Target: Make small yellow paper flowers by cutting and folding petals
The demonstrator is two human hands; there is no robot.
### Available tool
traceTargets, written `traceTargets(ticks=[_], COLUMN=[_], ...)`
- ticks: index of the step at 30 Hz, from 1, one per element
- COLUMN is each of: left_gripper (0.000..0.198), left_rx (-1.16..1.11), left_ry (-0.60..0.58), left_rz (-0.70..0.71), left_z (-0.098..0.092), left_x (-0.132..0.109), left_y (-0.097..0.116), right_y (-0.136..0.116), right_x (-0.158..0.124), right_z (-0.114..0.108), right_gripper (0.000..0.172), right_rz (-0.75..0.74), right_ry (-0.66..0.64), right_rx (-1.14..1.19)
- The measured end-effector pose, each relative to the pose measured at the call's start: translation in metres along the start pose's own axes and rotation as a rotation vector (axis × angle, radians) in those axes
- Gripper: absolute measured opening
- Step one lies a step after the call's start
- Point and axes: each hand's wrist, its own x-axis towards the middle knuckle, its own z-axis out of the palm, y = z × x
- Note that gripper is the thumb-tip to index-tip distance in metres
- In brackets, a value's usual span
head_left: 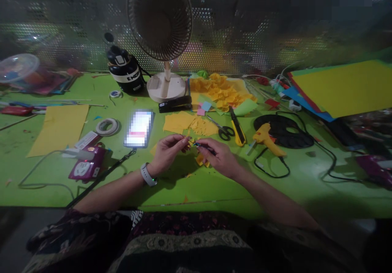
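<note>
Precision matters most with a piece this small, and both hands are set for it, meeting low over the green tabletop [171,195] close to the near edge. The left hand [170,150] has its thumb and forefinger drawn together in a tight pinch on a small thin piece [190,140], dark and too slight to identify. The right hand [219,154] is curled, its fingers closed round a slim dark tool [199,144] whose tip comes right up to that piece; whether the two touch cannot be told. Just below the fingertips lies a crumpled bit of yellow paper [202,160]. Good practice here would be to let the left pinch act as a still clamp, gripping near the working point so the thin piece does not bend, while the right hand makes only small, light movements from the fingers. Resting the forearms on the table edge should take out shake, and raising the piece clear of the yellow paper would show the tip better in this dim light. Elbow room deserves care too: the scissors [226,133] and yellow cutter [237,128] lie just beyond the right hand, and the glue gun [266,139] rests farther right with its nozzle toward the work, so the right wrist is best kept from swinging outward.
</note>
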Motion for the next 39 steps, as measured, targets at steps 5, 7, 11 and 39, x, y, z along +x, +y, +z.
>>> traceTargets(ticks=[5, 7, 11, 39], left_gripper=[0.019, 0.021, 0.023, 0.025], left_rx=[-0.033, -0.049, -0.067, -0.026], left_ry=[0.008, 0.007, 0.007, 0.038], left_rz=[-0.019, -0.026, -0.028, -0.026], left_z=[0.0017, 0.0026, 0.0037, -0.0008], left_x=[-0.0002, -0.0001, -0.0002, 0.0038], left_y=[0.0015, 0.0025, 0.0041, 0.0029], right_y=[0.0017, 0.003, 0.0039, -0.0001], right_x=[0.0005, 0.0003, -0.0003, 0.0013], right_z=[0.0001, 0.001, 0.0028, -0.0012], right_gripper=[0.015, 0.013, 0.014, 0.015], right_rz=[-0.067, -0.086, -0.085, -0.057], right_ry=[0.076, 0.097, 0.112, 0.076], right_rx=[-0.061, -0.076, -0.068, -0.089])
